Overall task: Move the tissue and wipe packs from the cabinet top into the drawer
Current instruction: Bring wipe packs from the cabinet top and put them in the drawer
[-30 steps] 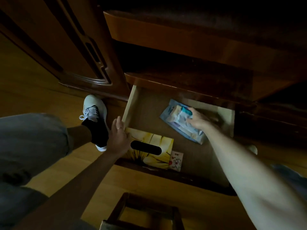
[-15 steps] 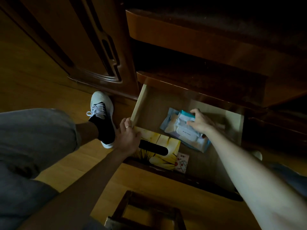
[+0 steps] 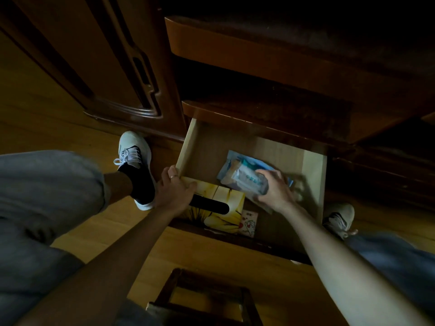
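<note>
The wooden drawer (image 3: 188,147) stands pulled out below the dark cabinet. A yellow tissue box (image 3: 223,215) with a black oval slot lies in its near left corner, and a small cartoon-printed tissue pack (image 3: 249,222) stands beside it. My left hand (image 3: 175,192) rests on the box's far left corner, fingers over the edge. Two wipe packs lie stacked mid-drawer: a blue one (image 3: 235,158) underneath and a whitish one (image 3: 244,178) on top. My right hand (image 3: 274,192) grips the top wipe pack from its right side.
A carved wooden door panel (image 3: 113,67) stands at the left. My left shoe (image 3: 136,165) is beside the drawer, my right shoe (image 3: 339,218) at its right. A dark wooden stool frame (image 3: 207,300) sits on the floor near me.
My right hand has pulled the wipe packs nearer, toward the tissue box. My left hand has shifted slightly up onto the box's far left corner.
</note>
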Motion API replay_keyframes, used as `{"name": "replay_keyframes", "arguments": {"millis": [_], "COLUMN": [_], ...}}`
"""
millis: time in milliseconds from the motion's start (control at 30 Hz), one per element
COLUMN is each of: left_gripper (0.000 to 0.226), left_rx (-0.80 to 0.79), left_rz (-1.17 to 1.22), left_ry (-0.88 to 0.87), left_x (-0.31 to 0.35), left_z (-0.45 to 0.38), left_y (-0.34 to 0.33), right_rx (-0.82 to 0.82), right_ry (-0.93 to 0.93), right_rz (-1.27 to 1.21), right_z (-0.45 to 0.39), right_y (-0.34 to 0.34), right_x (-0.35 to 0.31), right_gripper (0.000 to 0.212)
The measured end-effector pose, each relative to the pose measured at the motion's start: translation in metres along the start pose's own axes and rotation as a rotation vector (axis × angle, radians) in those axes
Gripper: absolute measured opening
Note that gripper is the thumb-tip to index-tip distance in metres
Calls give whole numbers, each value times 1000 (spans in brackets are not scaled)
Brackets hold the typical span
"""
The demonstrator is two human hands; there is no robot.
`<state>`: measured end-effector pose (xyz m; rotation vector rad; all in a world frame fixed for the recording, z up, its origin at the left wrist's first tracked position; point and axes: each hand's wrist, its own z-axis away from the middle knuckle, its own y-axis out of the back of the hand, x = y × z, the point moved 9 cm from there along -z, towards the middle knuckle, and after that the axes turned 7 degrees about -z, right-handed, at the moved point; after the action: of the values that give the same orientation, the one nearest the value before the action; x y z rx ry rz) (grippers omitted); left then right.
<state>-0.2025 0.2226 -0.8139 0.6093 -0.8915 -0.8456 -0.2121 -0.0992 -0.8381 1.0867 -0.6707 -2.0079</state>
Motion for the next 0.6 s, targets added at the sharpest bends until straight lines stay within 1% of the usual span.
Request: {"name": "replay_keyframes", "arguments": {"millis": [67, 100, 133, 200, 267, 300, 367, 433, 533, 600], "left_gripper": [86, 85, 85, 83, 81, 80, 80, 80, 78, 77], "left_rx": [4, 10, 19, 35, 44, 47, 53, 62, 66, 71], "left_rz": [5, 1, -7, -22, -18, -16, -14, -16, -23, -25], "left_ry": [-1, -2, 0, 6, -3, -7, -12, -11, -14, -19], "left_x": [-1, -2, -2, -3, -2, -1, 0, 0, 1, 2], "left_z": [1, 0, 0, -1, -1, -1, -1, -1, 0, 1], "left_y": [1, 1, 1, 1, 0, 0, -1, 0, 1, 2], "right_rx": [84, 143, 194, 221, 155, 123, 130, 154, 121, 75], "right_ry": [58, 46, -15, -277, -545, -613, -615, -547, -482, -428], "right_rz": [-95, -150, -210, -339, -439, -468, -482, -498, -510, -460], "right_z": [7, 10, 13, 15, 17, 17, 11, 2, -14, -28], "right_y": [6, 10, 13, 8, -7, -13, -15, -14, -15, -17], "right_x": [0, 4, 12, 41, 66, 71, 69, 60, 43, 24], "right_gripper": [70, 67, 69, 92, 113, 117, 116, 109, 102, 105]}}
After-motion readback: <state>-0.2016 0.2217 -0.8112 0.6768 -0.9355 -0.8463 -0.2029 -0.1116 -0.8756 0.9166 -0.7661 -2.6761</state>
